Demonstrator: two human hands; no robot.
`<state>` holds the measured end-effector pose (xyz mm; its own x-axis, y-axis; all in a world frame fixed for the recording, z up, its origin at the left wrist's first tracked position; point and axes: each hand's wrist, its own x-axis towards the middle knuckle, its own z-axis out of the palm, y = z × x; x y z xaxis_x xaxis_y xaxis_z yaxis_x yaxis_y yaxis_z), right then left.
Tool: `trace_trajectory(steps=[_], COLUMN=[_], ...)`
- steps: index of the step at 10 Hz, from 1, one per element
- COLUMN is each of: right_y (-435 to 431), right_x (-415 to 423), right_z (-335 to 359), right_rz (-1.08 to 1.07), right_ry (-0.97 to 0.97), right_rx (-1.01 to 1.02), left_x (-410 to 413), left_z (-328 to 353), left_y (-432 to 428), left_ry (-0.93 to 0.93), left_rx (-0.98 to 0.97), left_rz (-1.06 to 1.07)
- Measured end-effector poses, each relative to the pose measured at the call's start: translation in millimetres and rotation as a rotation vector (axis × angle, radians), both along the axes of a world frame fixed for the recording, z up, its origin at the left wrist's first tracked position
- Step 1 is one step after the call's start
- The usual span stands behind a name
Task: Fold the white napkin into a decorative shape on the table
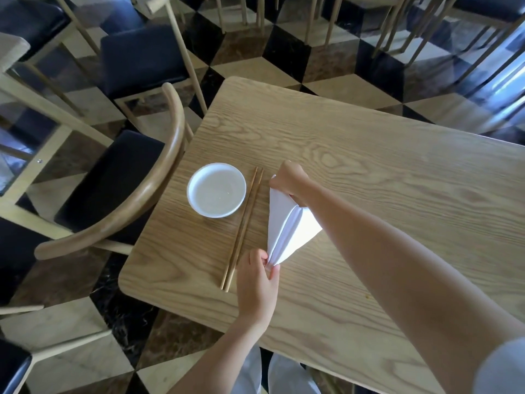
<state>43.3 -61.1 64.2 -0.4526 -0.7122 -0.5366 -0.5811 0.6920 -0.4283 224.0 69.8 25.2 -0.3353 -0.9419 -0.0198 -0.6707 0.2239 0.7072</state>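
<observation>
Wooden table (369, 177) across most of the view, near corner rounded, checkered floor beyond and below. To the left, a curved-back chair (119, 211) with dark seat pulled up against the table edge; more chairs farther off, well apart from the work. On the table, held partly off the surface, the white napkin (287, 231): already folded into a long tapering cone or fan shape, several layered pleats visible along its middle, wide toward the far end and narrowing to a point at the near end. Judged well past the first folds, but not finished: not yet standing or laid in a final form, both ends held rather than released. Left to do, probably: tightening or tucking the narrow tip, shaping the wide end, setting it down. Right hand (289, 180) at the far, wide end, fingers curled closed over the upper corner of the cloth. Left hand (257, 282) at the near tip, thumb and fingers pinched together on the point. Just left of the napkin, a pair of wooden chopsticks (243, 228) lying side by side, near but not touching the cloth; likely to be nudged by a wide sweep of the left hand. Beyond those, a small white bowl (216, 189), empty as far as can be told, just beside the chopsticks.
</observation>
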Motion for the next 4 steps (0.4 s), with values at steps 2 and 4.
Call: trace_trajectory(steps=[2, 4], right_y=[17, 90], right_x=[-13, -49], right_z=[17, 27], right_rz=[-0.028, -0.293], right_ry=[-0.159, -0.087], right_rx=[-0.161, -0.271], left_x=[1, 11], left_z=[-2, 21], left_y=[-5, -19], left_ry=[-0.038, -0.071], left_rx=[0.012, 0.074], left_rz=[-0.042, -0.158])
